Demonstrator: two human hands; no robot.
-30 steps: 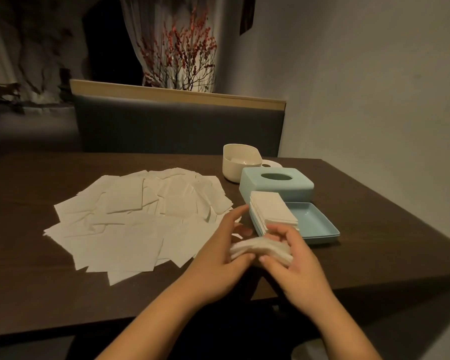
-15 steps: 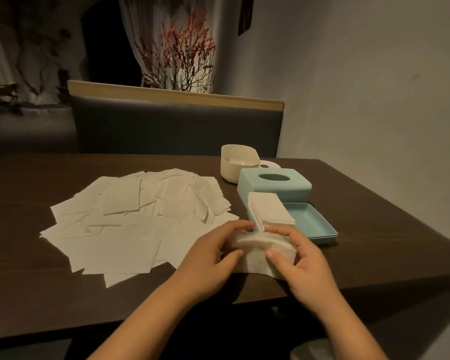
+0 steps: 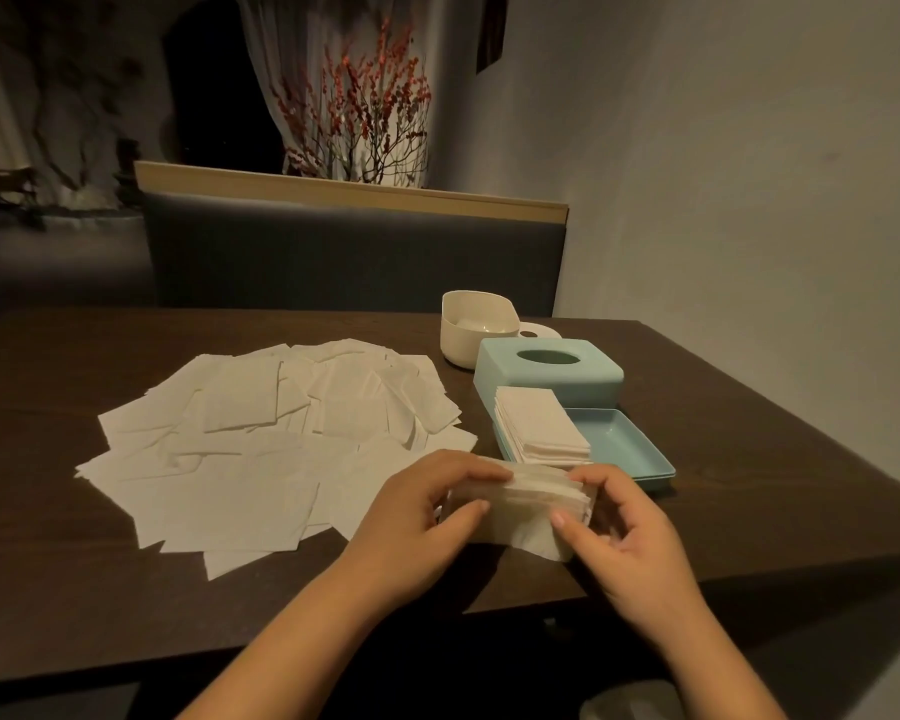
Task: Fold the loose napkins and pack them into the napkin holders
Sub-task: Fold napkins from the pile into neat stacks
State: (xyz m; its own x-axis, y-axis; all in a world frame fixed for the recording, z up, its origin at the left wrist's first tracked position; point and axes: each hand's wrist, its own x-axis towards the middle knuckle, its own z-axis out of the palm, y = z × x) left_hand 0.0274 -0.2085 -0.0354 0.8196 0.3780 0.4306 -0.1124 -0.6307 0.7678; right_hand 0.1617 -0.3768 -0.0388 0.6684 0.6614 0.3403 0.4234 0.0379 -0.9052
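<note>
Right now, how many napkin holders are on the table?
2, both open. The blue holder: its lid sits behind its tray, which carries folded napkins. The cream holder stands farther back, its lid beside it.

Dim, warm-toned frame, low exposure overall. Light seems to come from above and ahead: the loose napkins (image 3: pixel 261 433) and the right wall (image 3: pixel 749 174) are the brightest areas, no glare or clipping. The dark bench (image 3: pixel 749 459) top swallows detail; its front edge and the space below fall to near black. Soft shadows sit under the left hand (image 3: pixel 417 517), the right hand (image 3: pixel 630 537) and the blue tray (image 3: pixel 630 449). Background upper left is murky, noisy and soft; red branches (image 3: pixel 354 111) are backlit by a pale curtain. Wide-angle bowing is visible: bench edges splay outward and corners stretch. Fine texture looks smeared, like compression.
</note>
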